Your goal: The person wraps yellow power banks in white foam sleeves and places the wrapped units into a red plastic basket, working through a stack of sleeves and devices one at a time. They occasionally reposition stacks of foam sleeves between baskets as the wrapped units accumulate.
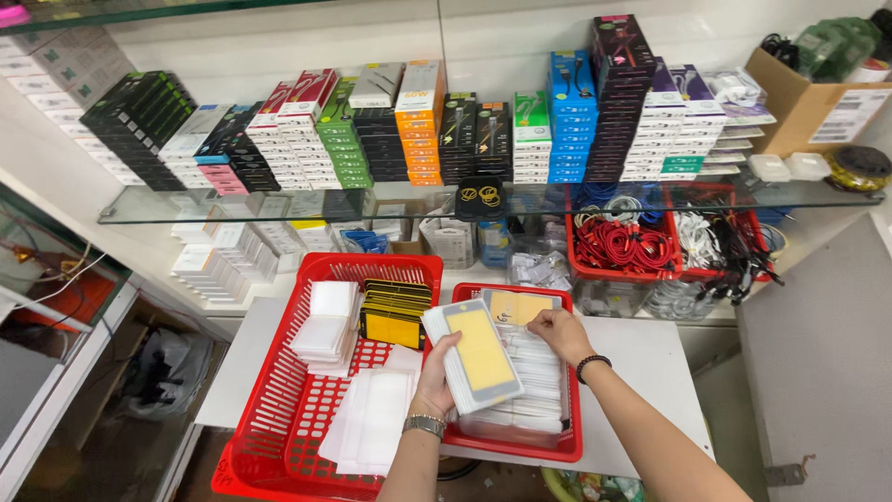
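Shelves of boxed cables rise beyond a white counter where the left hand (437,372) grips a stack of packets (476,355), long axis pointing away, while the right hand (557,330), just beside, pinches packets in the small red basket (516,444).

A person's left hand (435,372) is gripping a stack of packets (476,356) while the right hand (558,333) is reaching into a small red basket (520,444) on a white table (641,372).
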Available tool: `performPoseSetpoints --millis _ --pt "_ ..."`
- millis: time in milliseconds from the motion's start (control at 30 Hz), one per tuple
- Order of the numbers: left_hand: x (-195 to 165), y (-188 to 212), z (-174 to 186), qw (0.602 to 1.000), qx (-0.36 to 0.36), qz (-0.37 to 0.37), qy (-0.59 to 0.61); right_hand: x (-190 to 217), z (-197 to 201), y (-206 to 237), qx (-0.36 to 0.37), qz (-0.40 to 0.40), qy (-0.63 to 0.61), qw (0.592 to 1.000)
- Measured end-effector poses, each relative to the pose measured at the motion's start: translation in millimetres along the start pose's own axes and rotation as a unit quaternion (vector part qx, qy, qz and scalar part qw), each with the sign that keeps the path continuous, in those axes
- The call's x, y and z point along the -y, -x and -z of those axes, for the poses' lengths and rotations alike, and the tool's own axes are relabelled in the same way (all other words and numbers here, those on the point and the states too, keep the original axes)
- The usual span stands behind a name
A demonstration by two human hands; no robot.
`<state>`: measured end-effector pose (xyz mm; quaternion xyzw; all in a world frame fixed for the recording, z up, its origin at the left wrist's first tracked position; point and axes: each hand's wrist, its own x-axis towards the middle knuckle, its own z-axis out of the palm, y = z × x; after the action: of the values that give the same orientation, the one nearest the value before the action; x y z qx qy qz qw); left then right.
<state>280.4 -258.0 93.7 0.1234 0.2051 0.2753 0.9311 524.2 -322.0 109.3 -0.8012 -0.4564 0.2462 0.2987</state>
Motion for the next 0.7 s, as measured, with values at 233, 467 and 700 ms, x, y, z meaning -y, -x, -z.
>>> performPoseSetpoints --millis 233,467,700 --pt "6.0 -8.5 27.0 0.996 -0.072 0.013 -0.058 1.1 -8.1 -34.5 -0.095 0.023 0.044 0.994" --pt "25.7 -37.5 32.3 0.994 -0.072 -0.070 -0.040 12.1 -35.4 9.7 0.241 -0.104 -0.305 0.915" --pt "0.6 -38.9 4.7 0.984 -0.100 -0.103 -0.107 -0.7 2.1 35.6 0.381 -0.078 -0.387 0.836"
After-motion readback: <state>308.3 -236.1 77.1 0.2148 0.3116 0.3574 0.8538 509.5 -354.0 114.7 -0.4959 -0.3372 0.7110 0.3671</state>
